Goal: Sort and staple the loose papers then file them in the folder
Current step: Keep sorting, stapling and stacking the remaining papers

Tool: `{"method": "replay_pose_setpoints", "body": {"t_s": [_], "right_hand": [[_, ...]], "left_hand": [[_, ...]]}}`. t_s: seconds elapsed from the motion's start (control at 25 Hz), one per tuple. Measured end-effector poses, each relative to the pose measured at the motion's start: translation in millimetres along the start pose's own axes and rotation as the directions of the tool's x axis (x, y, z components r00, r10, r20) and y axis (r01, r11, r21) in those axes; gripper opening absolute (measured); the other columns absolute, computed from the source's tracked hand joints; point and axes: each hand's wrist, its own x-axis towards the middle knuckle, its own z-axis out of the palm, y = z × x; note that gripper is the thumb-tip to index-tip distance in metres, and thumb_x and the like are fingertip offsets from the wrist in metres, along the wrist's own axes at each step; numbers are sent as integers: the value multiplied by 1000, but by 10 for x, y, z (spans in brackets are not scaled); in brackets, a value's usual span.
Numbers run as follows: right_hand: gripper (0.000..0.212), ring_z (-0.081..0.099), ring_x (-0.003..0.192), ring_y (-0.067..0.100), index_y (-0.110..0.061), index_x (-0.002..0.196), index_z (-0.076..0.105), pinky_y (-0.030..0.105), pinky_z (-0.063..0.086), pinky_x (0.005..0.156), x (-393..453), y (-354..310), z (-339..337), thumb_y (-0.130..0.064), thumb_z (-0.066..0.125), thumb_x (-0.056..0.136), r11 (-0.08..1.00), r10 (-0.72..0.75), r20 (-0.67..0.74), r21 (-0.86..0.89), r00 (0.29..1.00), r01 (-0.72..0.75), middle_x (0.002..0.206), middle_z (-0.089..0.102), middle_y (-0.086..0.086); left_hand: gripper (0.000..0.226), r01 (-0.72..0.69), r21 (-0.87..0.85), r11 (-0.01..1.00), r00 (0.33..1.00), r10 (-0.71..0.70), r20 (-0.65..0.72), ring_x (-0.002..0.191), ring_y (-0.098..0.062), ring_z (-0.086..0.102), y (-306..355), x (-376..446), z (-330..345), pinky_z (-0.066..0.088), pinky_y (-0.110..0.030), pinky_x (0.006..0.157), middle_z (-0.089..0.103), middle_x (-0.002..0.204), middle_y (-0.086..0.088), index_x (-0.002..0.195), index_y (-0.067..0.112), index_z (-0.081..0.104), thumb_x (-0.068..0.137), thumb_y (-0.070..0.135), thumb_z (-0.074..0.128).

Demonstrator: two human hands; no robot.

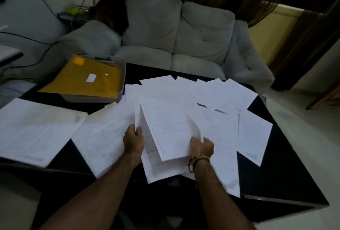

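Papers [211, 93] lie loose over most of the black table [276, 174], fanned and overlapping from the middle out to the far right corner, with single sheets reaching the right edge. I hold a few of them lifted over the near middle of the table. My left hand [133, 140] pinches the left edge of a thin sheaf [169, 130], thumb on top and fingers curled behind it. My right hand [201, 147] grips the lower right side of the same sheaf, fingers closed round the paper's edge; a beaded band [198, 159] circles that wrist. The top sheet stands tilted up toward me, and the sheets under it splay apart at the left. Beneath my hands more pages overhang the near edge.

Toward the near left corner two written stacks [55, 130] lie side by side, touching, their print too blurred to read. At the far left corner a grey tray [119, 82] carries a yellow folder [86, 80] with a small white label; the folder lies flat and juts past the tray's left rim. I cannot make out a stapler. Beyond the far edge stands a grey sofa [176, 33].
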Motion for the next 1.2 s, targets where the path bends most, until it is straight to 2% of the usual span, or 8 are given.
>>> {"method": "replay_pose_setpoints", "body": {"t_s": [0.16, 0.32, 0.56, 0.8, 0.96, 1.04, 1.12, 1.2], "right_hand": [[12, 60, 77, 27, -7, 80, 65, 27, 46, 67, -33, 58, -9, -17, 68, 75, 973, -39, 141, -219, 989, 70, 82, 65, 8], [25, 59, 84, 25, -10, 89, 66, 27, 44, 68, 18, -10, -59, -21, 77, 70, 958, -3, 258, -275, 966, 76, 87, 62, 5], [43, 66, 96, 33, -2, 92, 71, 37, 56, 79, 189, -64, -169, -39, 81, 72, 995, 78, 347, -88, 935, -51, 106, 69, 19], [69, 64, 104, 22, -10, 122, 59, 42, 53, 94, 183, -507, -348, -51, 79, 70, 947, -207, 443, -134, 872, 292, 119, 65, 7], [23, 63, 75, 11, -8, 92, 63, 31, 57, 69, -47, -1027, -313, -27, 73, 83, 755, -625, 38, 283, 780, 591, 85, 68, -1], [23, 52, 69, 1, 2, 91, 58, 9, 46, 64, -335, -1133, -261, -17, 70, 88, 608, -737, -210, 210, 642, 766, 81, 60, -2], [25, 51, 69, 1, 5, 97, 55, -2, 37, 63, -472, -930, -113, -14, 69, 88, 590, -767, -222, 126, 603, 797, 82, 58, 0], [22, 59, 67, 15, 0, 101, 54, 8, 42, 59, -487, -618, 30, -16, 65, 92, 625, -770, -87, 97, 632, 775, 81, 63, 7]], "left_hand": [[34, -13, 34, 999, 1000, 12, 19, 70, -17, 49, -134, -114, 11, 34, -27, 68, 59, 75, 0, 88, 8, 57, 99, 38, 46], [27, -129, 78, 989, 992, 128, 18, 90, -26, 64, -150, -139, 34, 41, -21, 76, 70, 102, -9, 108, 5, 60, 87, 19, 68], [35, -144, 66, 987, 984, 136, 115, 111, -31, 57, -149, -136, -38, 40, -26, 90, 63, 121, -11, 122, 6, 55, 87, 2, 57], [41, -419, -45, 907, 873, 416, 256, 116, -23, 55, 255, -160, -242, 48, -34, 97, 58, 122, -4, 129, 10, 47, 91, -4, 46], [40, -572, -211, 793, 783, 604, 146, 116, -15, 55, 952, -182, -418, 50, -23, 93, 54, 127, -1, 133, 15, 39, 96, 3, 45], [38, -607, -270, 748, 774, 633, 13, 117, -15, 55, 1135, -223, -421, 52, -22, 92, 54, 130, -3, 132, 16, 37, 97, 15, 50], [44, -563, -253, 787, 820, 570, -51, 121, -12, 53, 1052, -268, -331, 51, -19, 92, 52, 136, -3, 135, 17, 33, 98, 26, 53], [47, -490, -172, 855, 871, 487, -63, 120, -13, 54, 814, -303, -214, 53, -25, 92, 52, 137, -1, 138, 24, 28, 98, 31, 51]]}}
